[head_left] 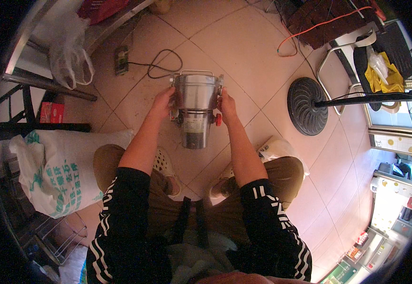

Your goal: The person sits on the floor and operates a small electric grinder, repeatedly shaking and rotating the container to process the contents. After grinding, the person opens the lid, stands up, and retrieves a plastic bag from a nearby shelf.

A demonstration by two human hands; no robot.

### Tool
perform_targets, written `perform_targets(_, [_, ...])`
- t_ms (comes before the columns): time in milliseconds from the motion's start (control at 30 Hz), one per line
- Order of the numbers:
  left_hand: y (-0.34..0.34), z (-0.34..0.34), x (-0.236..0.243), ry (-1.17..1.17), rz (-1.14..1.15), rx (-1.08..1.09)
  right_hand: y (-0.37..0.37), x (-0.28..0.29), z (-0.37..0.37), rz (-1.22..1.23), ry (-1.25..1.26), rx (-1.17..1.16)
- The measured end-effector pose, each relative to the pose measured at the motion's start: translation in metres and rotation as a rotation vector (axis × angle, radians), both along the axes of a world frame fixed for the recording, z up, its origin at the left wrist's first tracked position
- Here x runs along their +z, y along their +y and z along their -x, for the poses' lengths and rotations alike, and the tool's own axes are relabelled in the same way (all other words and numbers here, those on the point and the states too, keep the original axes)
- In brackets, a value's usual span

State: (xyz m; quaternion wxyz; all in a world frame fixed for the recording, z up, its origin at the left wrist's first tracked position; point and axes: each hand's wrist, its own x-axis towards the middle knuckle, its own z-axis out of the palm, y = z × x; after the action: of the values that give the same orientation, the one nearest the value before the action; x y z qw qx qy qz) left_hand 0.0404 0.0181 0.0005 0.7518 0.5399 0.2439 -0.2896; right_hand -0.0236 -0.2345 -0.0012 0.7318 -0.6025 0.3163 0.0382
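Note:
A cylindrical stainless steel grinder [196,94] with a metal handle across the top, side clamps and a red knob [218,119] at its lower right is centred before me. My left hand [165,100] grips its left side near the upper clamp. On the opposite side my right hand [226,105] holds it by the upper clamp, above the red knob. The fingertips of both hands are partly hidden by the machine. Beyond it a dark cable [165,56] loops on the tiled floor beside a small dark box-like object [121,61].
A white woven sack [64,165] lies at the left, below a rack with a plastic bag [71,66] and a red box [52,111]. A round black stand base [303,106] with a pole, a chair frame [335,53] and an orange cord [300,33] are at the right.

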Motion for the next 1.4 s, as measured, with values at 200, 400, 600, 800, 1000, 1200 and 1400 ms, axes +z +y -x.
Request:
perform_targets(200, [0.013, 0.011, 0.016, -0.162, 0.036, 0.023, 0.001, 0.031, 0.022, -0.02, -0.069, -0.034])
perform_targets(400, [0.044, 0.048, 0.051, -0.287, 0.061, -0.167, -0.005, 0.059, 0.069, -0.108, -0.178, 0.159])
perform_targets(600, [0.059, 0.083, 0.089, -0.221, 0.029, -0.299, -0.008, 0.062, 0.1, -0.015, 0.046, 0.157])
perform_targets(800, [0.05, 0.107, 0.109, -0.297, 0.002, -0.294, -0.003, 0.081, 0.123, -0.089, -0.022, 0.261])
perform_targets(1000, [0.047, 0.11, 0.106, -0.396, 0.021, -0.264, -0.007, 0.113, 0.128, -0.109, -0.008, 0.368])
perform_targets(1200, [0.044, 0.112, 0.098, -0.403, -0.021, -0.198, -0.004, 0.129, 0.13, 0.049, 0.006, 0.434])
perform_targets(1400, [0.039, 0.106, 0.09, -0.396, 0.05, -0.089, 0.0, 0.134, 0.118, 0.12, 0.036, 0.408])
